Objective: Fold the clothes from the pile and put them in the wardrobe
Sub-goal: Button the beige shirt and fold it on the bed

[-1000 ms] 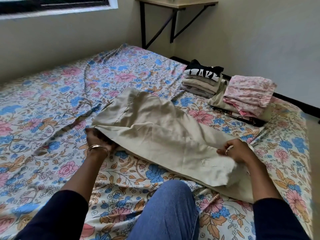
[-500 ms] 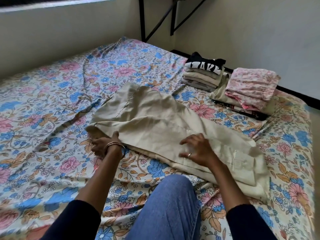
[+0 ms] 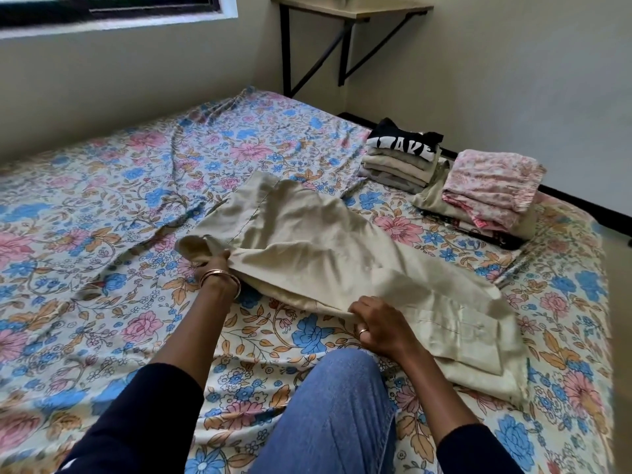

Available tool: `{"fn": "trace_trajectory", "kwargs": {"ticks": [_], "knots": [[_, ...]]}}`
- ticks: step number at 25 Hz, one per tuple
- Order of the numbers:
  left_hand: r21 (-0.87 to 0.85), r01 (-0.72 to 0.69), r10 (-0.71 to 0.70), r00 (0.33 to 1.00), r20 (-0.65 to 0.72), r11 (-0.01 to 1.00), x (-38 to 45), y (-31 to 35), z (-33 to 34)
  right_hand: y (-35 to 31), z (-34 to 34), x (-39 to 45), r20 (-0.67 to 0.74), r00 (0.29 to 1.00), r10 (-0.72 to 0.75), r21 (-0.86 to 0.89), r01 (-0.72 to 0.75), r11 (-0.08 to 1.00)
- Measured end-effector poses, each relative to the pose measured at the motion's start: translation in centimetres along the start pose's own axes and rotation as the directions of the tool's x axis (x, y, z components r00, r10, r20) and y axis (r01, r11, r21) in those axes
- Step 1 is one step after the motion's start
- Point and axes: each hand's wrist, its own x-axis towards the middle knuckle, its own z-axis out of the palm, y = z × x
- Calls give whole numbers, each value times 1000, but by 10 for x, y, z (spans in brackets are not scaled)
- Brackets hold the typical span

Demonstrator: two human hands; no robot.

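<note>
Beige trousers [image 3: 328,254] lie across the middle of the frame on the flowered bed [image 3: 102,206]. Left hand [image 3: 213,268] pinches the left end, right hand [image 3: 379,325] grips the near edge; folded stacks [image 3: 403,159] upper right.

soft daylight from window [image 3: 113,8]; edges slightly blurred, warped.

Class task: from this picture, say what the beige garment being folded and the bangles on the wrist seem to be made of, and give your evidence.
Beige garment: seemingly a thin woven cloth, perhaps cotton, matte with a faint sheen; it creases softly and shows stitched seams. Bangles: probably metal, coppery-gold and polished, since they catch bright highlights.
</note>
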Motion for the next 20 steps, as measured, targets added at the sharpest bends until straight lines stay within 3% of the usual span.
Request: {"fn": "trace_trajectory", "kwargs": {"ticks": [2, 4, 7, 10, 14, 15, 17, 18, 20], "knots": [[-80, -16, 15, 1000, -2, 997, -35, 10, -13, 4, -7, 0, 104, 994, -31, 106, 20, 994], [-53, -120, 117, 992, -57, 991, -43, 16, -24, 2, -13, 2, 184, 982, -37, 302, -21, 953], [-37, -393, 390, 919, -64, 919, -42, 25, -41, 0, -19, 13, 48, 994, 99, 561, -108, 821], [125, -503, 517, 847, -127, 855, -43, 24, -60, 8, -8, 32, -222, 958, 182, 300, -110, 947], [460, -385, 497, 855, -148, 800, -49, 25, -73, 15, 3, 46, -118, 933, 339, 63, -333, 941], [558, -431, 579, 808, -113, 710, -45, 29, -73, 14, 3, 52, -132, 933, 334, 65, -328, 942], [742, -555, 766, 636, 88, 376, -30, 37, -78, 5, 0, 70, -185, 933, 308, 142, -285, 948], [738, -644, 792, 551, 263, 203, -18, 41, -82, -2, -2, 80, -193, 936, 294, 180, -261, 948], [555, -831, 667, 408, 624, -12, -1, 47, -99, -18, -1, 102, -169, 952, 254, 201, -219, 955]]}}
